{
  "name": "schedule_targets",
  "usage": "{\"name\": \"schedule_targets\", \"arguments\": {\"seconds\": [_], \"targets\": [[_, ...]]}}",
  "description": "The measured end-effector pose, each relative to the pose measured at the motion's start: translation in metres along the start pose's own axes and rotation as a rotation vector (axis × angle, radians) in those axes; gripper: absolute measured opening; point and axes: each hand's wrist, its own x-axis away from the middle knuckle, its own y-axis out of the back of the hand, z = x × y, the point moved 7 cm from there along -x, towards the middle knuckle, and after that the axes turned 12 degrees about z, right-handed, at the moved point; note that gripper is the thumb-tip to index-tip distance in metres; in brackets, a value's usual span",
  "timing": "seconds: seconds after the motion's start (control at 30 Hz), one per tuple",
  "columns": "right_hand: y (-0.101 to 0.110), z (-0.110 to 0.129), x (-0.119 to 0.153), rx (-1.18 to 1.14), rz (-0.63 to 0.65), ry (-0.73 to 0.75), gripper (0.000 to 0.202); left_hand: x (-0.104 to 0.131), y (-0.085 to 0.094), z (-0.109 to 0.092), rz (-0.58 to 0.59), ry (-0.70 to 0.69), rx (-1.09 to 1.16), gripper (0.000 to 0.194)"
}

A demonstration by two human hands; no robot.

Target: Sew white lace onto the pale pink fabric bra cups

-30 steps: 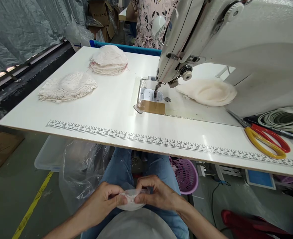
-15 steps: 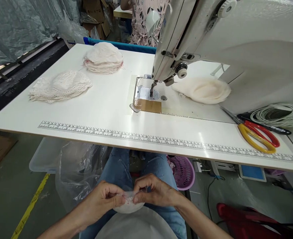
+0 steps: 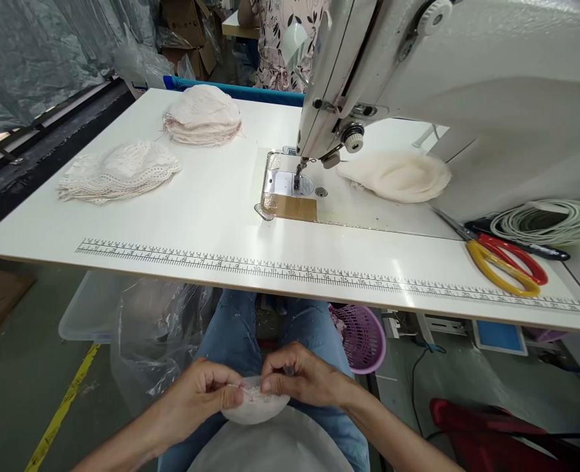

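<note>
Over my lap, a small rounded piece of white fabric (image 3: pixel 253 410) with a pinkish gathered edge is pinched between my two hands. My left hand (image 3: pixel 206 392) grips its left side, thumb against the fingertips. Its upper right part is in the closed fingers of my right hand (image 3: pixel 297 379). Just below hangs a larger pale, smooth round surface (image 3: pixel 270 446) whose kind I cannot tell. The sewing machine (image 3: pixel 349 111) stands beyond the table's front edge, apart from both hands.
On the white table (image 3: pixel 211 223) lie a lacy fabric stack (image 3: pixel 120 172), a plain round fabric stack (image 3: pixel 202 117), cream fabric (image 3: pixel 398 177), scissors (image 3: pixel 504 267) and a cord coil (image 3: pixel 550 223). A purple basket (image 3: pixel 366 337) sits below. Behind stands a person in a patterned garment (image 3: pixel 280 49).
My right hand's fingertips have shifted slightly, and more of the fabric's gathered edge shows between the hands. The whole view has moved a little; table items stay in place.
</note>
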Motion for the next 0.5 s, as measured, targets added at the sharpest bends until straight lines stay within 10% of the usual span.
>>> {"name": "schedule_targets", "arguments": {"seconds": [0.5], "targets": [[-0.0029,0.0125,0.0049,0.256,0.036,-0.05,0.052,0.0091,0.0071,-0.0003,-0.05,0.055,0.081,0.051]]}}
